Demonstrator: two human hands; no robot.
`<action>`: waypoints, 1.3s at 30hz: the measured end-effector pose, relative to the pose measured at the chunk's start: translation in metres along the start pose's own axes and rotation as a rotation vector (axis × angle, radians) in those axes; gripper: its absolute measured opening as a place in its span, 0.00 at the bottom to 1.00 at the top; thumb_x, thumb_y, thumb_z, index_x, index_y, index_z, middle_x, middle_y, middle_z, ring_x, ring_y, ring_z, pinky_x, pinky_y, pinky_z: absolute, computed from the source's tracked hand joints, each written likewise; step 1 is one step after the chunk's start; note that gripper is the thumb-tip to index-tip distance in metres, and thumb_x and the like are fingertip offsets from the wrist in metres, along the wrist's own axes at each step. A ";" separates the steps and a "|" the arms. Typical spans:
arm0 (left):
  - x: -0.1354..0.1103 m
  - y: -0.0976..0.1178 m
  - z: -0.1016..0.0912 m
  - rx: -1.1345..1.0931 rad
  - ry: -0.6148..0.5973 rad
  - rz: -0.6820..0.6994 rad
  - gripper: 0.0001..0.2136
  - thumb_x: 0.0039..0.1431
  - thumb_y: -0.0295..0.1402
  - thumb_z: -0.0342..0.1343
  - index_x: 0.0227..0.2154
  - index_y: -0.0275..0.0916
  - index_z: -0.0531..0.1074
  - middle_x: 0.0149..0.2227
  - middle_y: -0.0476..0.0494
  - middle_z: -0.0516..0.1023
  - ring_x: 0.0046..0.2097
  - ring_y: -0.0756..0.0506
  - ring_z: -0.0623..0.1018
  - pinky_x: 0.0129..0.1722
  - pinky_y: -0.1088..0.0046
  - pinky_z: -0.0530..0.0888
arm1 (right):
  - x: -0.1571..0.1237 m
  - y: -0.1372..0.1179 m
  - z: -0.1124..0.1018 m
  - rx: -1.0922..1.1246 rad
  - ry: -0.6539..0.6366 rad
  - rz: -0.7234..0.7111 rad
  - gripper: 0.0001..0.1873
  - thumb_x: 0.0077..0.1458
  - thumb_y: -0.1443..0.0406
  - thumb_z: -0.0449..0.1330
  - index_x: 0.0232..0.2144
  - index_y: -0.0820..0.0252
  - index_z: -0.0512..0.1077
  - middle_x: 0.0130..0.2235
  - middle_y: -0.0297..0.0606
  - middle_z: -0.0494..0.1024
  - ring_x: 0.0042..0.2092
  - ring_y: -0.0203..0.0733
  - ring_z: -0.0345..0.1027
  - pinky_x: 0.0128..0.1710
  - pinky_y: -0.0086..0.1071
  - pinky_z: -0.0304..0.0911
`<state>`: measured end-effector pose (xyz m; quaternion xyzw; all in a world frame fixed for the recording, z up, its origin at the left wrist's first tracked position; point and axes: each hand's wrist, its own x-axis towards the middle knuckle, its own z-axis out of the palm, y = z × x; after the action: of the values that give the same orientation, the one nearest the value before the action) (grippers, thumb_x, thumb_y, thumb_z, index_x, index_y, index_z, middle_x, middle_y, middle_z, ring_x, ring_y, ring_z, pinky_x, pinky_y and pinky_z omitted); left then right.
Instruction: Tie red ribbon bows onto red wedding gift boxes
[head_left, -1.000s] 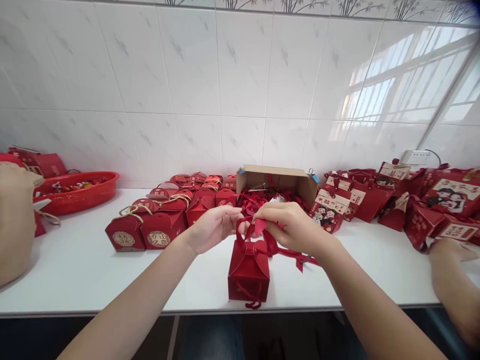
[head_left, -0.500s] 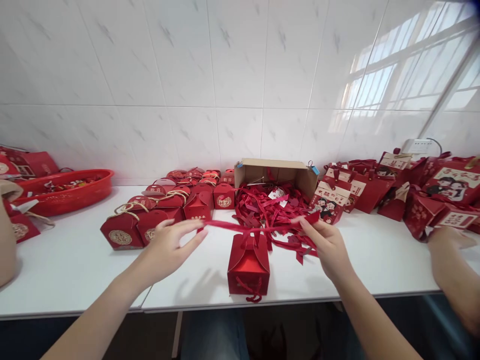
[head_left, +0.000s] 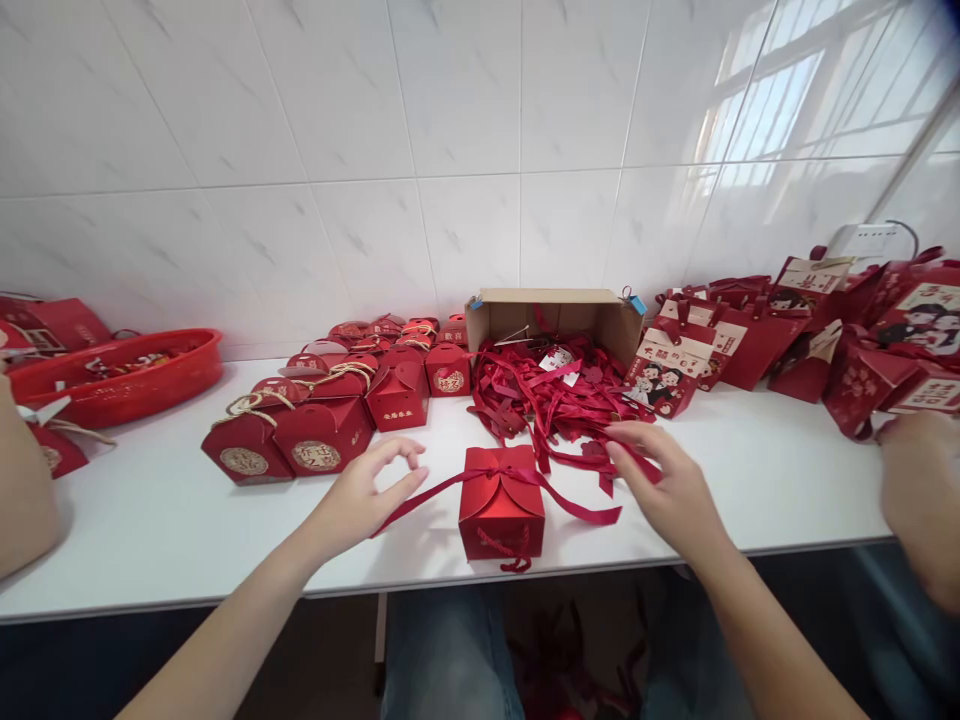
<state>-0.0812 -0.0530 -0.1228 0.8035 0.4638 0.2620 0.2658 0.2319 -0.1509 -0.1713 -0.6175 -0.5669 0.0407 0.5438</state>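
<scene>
A small red gift box (head_left: 501, 525) stands at the table's front edge, with a twisted red cord hanging on its front. Across its top a dark red ribbon (head_left: 581, 508) is knotted, its two tails spread left and right. My left hand (head_left: 364, 492) hovers left of the box, thumb and fingers apart, close to the left tail, whose end passes by the hand. On the other side my right hand (head_left: 671, 490) is open beyond the tip of the right tail, fingers curved and apart. Behind the box, a heap of red ribbons (head_left: 540, 400) spills from a cardboard box (head_left: 551, 297).
Several red gift boxes with twine (head_left: 319, 440) stand at left, beside a red plastic basin (head_left: 161, 385). Red gift bags (head_left: 664, 375) crowd the right side below a power strip (head_left: 866, 240). Another person's hand (head_left: 919, 440) touches those bags; another person's arm (head_left: 30, 490) is at far left.
The ribbon, stretched between both hands above the box before, now lies knotted on its top with drooping tails. My right hand has let go, and my left fingers have spread.
</scene>
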 end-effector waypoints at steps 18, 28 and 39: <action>0.024 0.018 0.052 -0.336 -0.199 -0.084 0.15 0.50 0.38 0.59 0.33 0.41 0.59 0.36 0.50 0.64 0.35 0.50 0.68 0.34 0.74 0.67 | -0.005 -0.026 0.068 0.384 -0.468 0.457 0.22 0.49 0.46 0.58 0.26 0.55 0.55 0.21 0.24 0.60 0.19 0.31 0.54 0.19 0.27 0.49; 0.025 0.015 0.042 -0.255 -0.260 -0.106 0.22 0.50 0.48 0.58 0.17 0.39 0.54 0.20 0.55 0.51 0.24 0.53 0.53 0.23 0.75 0.51 | 0.009 -0.014 0.048 0.311 -0.520 0.346 0.30 0.47 0.45 0.60 0.13 0.57 0.51 0.17 0.25 0.47 0.22 0.29 0.41 0.22 0.29 0.39; 0.029 0.019 0.036 -0.097 -0.030 0.025 0.12 0.57 0.43 0.53 0.27 0.38 0.69 0.32 0.46 0.71 0.37 0.46 0.71 0.35 0.71 0.66 | 0.014 -0.015 0.028 0.838 -0.686 0.467 0.18 0.51 0.54 0.62 0.20 0.61 0.68 0.22 0.30 0.67 0.25 0.32 0.59 0.28 0.28 0.56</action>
<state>-0.0333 -0.0416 -0.1311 0.7992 0.4365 0.2753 0.3082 0.2084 -0.1264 -0.1635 -0.4100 -0.4951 0.5774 0.5034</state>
